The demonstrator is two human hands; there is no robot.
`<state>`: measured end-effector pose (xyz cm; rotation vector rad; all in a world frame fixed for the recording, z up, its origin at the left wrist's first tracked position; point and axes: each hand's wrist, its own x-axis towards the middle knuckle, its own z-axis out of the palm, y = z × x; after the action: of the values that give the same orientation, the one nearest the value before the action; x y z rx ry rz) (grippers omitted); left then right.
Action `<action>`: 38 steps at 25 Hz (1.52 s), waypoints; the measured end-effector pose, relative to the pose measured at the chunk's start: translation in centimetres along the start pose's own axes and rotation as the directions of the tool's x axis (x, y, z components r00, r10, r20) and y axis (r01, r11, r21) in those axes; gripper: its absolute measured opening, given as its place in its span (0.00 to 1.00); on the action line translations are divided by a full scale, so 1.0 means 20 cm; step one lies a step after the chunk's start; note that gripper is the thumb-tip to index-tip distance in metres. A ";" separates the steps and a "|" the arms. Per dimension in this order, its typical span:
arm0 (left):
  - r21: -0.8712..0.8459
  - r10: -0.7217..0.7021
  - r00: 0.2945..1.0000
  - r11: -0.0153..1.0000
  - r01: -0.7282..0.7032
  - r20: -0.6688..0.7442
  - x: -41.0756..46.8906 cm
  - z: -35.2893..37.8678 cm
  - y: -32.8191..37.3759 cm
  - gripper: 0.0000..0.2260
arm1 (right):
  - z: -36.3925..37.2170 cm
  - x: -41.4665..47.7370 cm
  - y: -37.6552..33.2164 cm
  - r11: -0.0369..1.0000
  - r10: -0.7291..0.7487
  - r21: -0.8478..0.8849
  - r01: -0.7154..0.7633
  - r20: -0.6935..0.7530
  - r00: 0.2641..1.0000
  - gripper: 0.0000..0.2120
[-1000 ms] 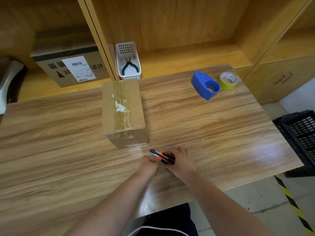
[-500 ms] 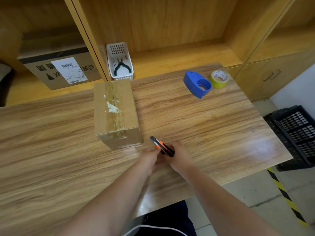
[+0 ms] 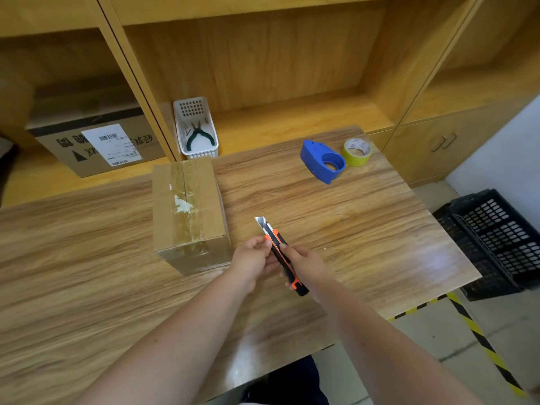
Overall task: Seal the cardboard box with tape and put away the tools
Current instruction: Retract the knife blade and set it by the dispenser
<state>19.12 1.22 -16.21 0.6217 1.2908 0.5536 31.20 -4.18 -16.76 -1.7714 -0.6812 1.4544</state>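
Box (image 3: 188,211) taped shut on the surface (image 3: 336,223) — both hands' fingers (image 3: 285,248) closed around the utility knife (image 3: 280,252), blade out; tools not yet stowed.

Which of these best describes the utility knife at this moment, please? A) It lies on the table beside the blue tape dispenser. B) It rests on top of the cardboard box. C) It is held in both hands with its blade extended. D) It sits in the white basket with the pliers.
C: the left hand and right hand both grip the utility knife, and its silver blade sticks out past the orange tip.
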 end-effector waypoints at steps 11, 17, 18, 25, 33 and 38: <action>0.022 0.006 0.998 1.000 -0.004 -0.065 0.11 0.13 0.16 0.09 | -0.14 0.09 -0.14 0.999 -0.045 -0.004 0.046 0.153 0.987 0.09; 0.050 0.024 0.997 0.999 -0.020 -0.073 0.26 0.26 0.33 0.06 | -0.27 0.25 -0.30 0.994 -0.087 -0.046 0.101 0.241 0.967 0.11; 0.047 0.032 0.997 0.999 -0.028 -0.077 0.29 0.28 0.37 0.06 | -0.30 0.28 -0.32 0.992 -0.094 -0.058 0.111 0.240 0.966 0.12; 0.017 0.044 0.993 0.999 -0.042 -0.112 0.52 0.48 0.55 0.06 | -0.41 0.61 -0.43 0.985 -0.169 -0.020 0.170 0.061 0.984 0.10; 0.060 0.062 0.975 0.997 -0.051 -0.215 0.85 0.63 0.67 0.06 | -0.45 0.96 -0.50 0.876 -0.289 -0.424 0.231 -0.077 0.954 0.20; 0.100 0.024 0.965 0.995 0.003 -0.263 1.03 0.64 0.72 0.08 | -0.39 1.10 -0.52 0.819 -0.270 -0.541 0.192 -0.067 0.961 0.18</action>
<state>35.26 24.21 -18.56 0.6529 1.5743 0.5979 44.23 17.56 -20.60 -2.0846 -1.2715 1.0155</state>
